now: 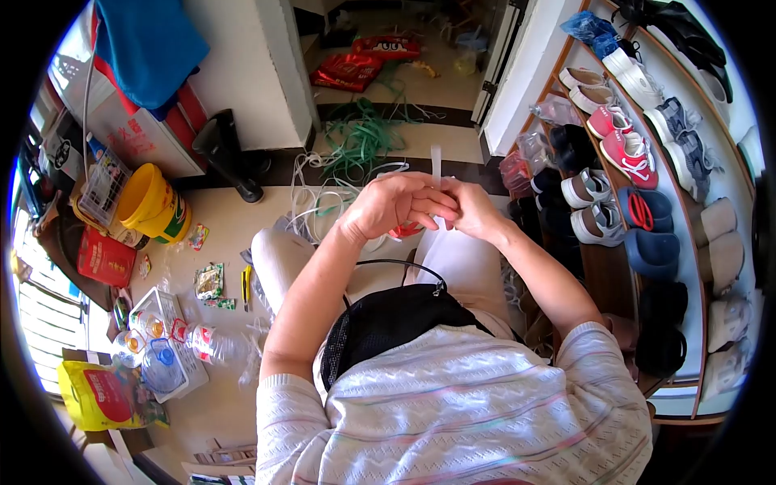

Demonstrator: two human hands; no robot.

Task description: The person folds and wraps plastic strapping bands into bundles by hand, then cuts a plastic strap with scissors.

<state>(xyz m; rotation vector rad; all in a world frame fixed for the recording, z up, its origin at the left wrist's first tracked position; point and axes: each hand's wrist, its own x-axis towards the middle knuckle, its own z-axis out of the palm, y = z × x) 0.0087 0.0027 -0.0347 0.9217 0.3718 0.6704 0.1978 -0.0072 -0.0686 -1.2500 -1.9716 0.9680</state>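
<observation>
In front of my lap, my left hand [396, 204] and my right hand [475, 212] meet at the fingertips. A translucent white plastic strip [436, 162] stands up from between them, and its lower part shows below the fingers. My right fingers are closed on it. The left fingers are bent and pressed in against it from the other side, partly overlapping. Under my left hand lies something red-orange [404, 231], mostly hidden. Beyond my hands, tangled green strips [364, 137] and white strips [311, 182] spread over the floor.
At left stand a yellow bucket [153, 206], black boots [230, 153] and a white basket [182, 368] with plastic bottles. A yellow utility knife [246, 287] lies on the floor. A shoe rack [602, 271] lines the right side. Red bags [347, 71] lie past the doorway.
</observation>
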